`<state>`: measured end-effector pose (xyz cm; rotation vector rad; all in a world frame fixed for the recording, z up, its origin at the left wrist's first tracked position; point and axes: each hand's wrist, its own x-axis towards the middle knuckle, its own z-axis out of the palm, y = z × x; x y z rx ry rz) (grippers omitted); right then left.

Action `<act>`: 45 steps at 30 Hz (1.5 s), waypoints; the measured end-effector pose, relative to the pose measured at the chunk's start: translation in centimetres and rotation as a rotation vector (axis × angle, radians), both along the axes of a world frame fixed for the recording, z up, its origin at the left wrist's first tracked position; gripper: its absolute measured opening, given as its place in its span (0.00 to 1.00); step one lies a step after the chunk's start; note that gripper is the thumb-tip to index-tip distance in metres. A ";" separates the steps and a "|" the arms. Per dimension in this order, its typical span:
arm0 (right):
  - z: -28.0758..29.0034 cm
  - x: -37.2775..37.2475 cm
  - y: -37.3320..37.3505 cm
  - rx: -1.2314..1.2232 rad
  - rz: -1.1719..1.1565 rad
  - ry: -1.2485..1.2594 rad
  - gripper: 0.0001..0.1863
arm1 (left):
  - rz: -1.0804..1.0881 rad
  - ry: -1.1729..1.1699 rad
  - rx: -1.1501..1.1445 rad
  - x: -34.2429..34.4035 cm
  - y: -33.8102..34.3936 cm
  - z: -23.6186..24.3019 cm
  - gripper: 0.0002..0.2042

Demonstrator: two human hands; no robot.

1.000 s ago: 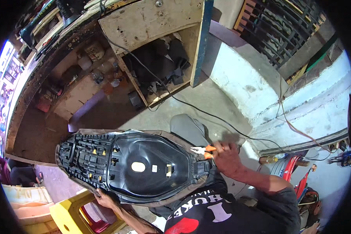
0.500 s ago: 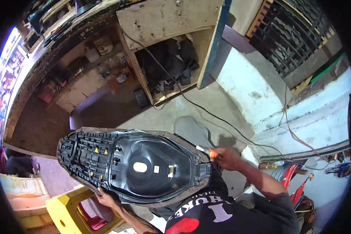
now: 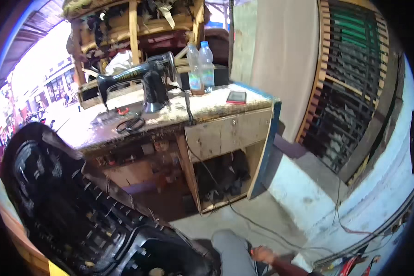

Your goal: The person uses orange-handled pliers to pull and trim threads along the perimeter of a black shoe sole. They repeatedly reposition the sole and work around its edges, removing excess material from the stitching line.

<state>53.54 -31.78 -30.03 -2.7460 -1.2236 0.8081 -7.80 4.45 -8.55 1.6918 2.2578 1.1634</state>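
A motorcycle seat (image 3: 89, 207) fills the lower left of the head view, its black plastic underside turned toward me. Its far end is raised and tilted up at the left, with dark cover material along the rim. My right hand (image 3: 263, 254) is at the bottom, right of the seat and apart from it. Its fingers are closed round a tool with an orange handle (image 3: 252, 252); most of the tool is hidden. My left hand is out of sight. A grey cloth-covered shape (image 3: 234, 250), apparently my knee, lies between the seat and my right hand.
Ahead stands a worn workbench (image 3: 170, 117) with a black sewing machine (image 3: 145, 83), scissors (image 3: 131, 124), two plastic bottles (image 3: 207, 64) and a phone-like device (image 3: 236, 97). A black cable (image 3: 262, 237) trails across the floor. A wall with a barred window (image 3: 349, 92) bounds the right.
The view has tilted up, bringing the bench top into sight. The seat's far end has risen and come closer at the left. My left hand has left the picture; the right still grips the tool.
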 end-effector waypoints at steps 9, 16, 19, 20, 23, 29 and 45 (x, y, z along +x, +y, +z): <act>44.0 2.0 18.9 1.346 0.481 0.049 0.12 | -0.152 -0.213 0.416 4.6 -12.4 19.5 0.22; 55.3 11.5 48.8 1.045 0.560 -0.489 0.17 | -0.296 -0.142 0.505 2.5 -13.4 23.0 0.22; 56.6 8.2 57.1 0.919 0.438 -0.538 0.15 | -0.277 -0.073 0.596 -1.0 -17.4 25.8 0.21; 57.2 7.0 57.7 0.893 0.425 -0.534 0.15 | -0.275 -0.061 0.633 -2.3 -19.4 26.7 0.21; 56.3 5.9 59.0 0.787 0.403 -0.503 0.15 | -0.345 -0.005 0.630 -4.4 -21.6 28.7 0.21; 56.4 3.6 58.7 0.695 0.399 -0.472 0.16 | -0.702 0.011 0.303 -8.1 -23.8 30.6 0.21; 55.0 5.0 60.2 0.778 0.564 -0.607 0.13 | -0.819 -0.166 -0.352 2.7 -12.4 23.1 0.18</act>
